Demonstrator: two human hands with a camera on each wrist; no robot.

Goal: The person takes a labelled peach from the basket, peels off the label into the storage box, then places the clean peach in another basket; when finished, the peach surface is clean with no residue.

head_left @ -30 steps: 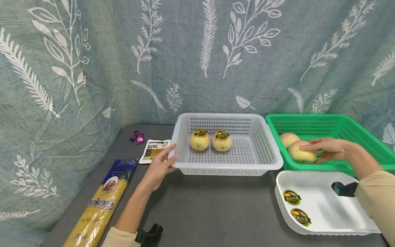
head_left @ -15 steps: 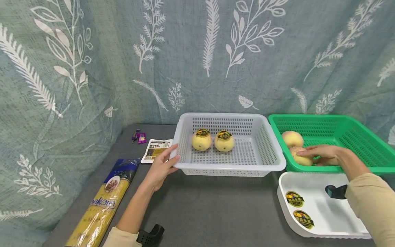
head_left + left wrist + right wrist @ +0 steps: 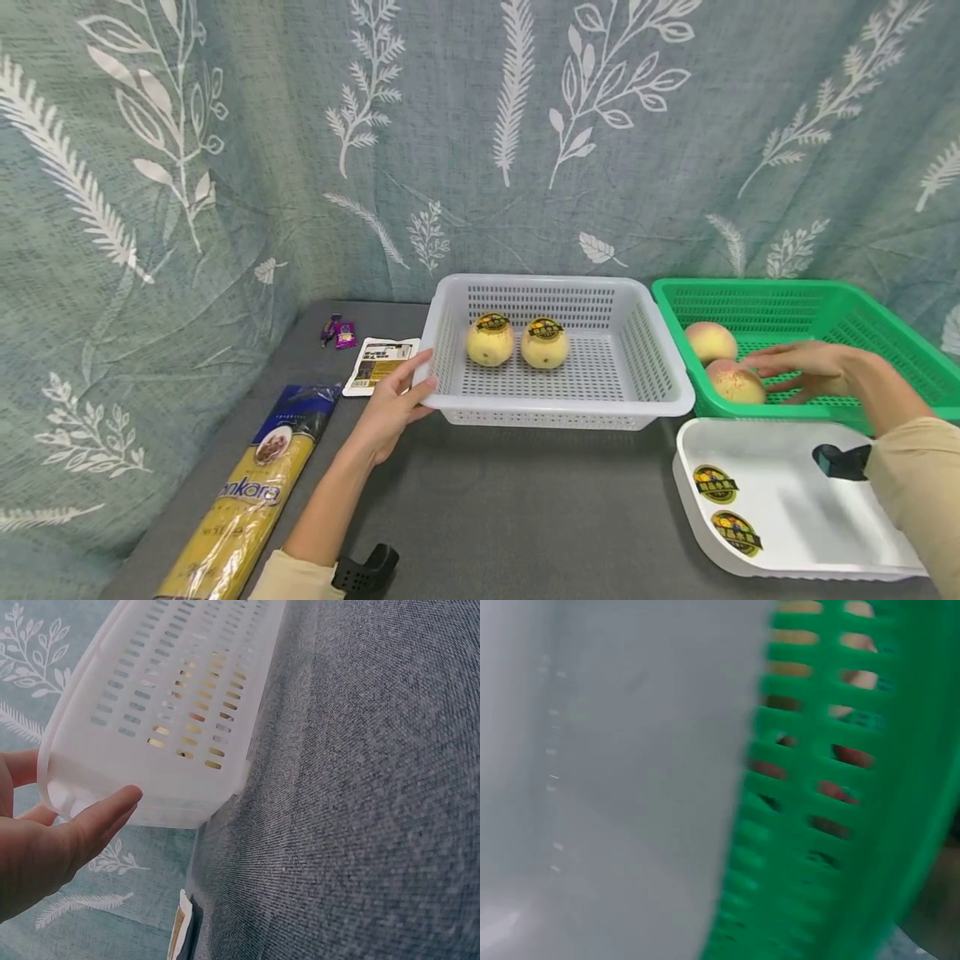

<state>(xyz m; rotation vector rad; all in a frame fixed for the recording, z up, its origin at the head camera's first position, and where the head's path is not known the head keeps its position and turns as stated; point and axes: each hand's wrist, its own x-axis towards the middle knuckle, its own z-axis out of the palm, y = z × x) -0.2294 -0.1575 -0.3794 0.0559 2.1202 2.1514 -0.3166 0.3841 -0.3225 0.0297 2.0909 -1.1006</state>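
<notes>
My left hand rests with straight fingers against the front left corner of a white slotted basket. The left wrist view shows the fingers touching that corner of the basket. Two yellow fruits with round stickers sit inside it. My right hand hovers with spread fingers inside a green basket, just right of a peach. A second peach lies behind it. The right wrist view is blurred, showing only green mesh.
A white tray holding two loose stickers lies in front of the green basket. On the left of the grey table lie a long pasta packet, a small flat packet and purple sweets. A leaf-print curtain hangs behind.
My right hand lowered the peach onto the green basket's floor, let go and drew back to the right. The left hand stayed on the white basket's corner.
</notes>
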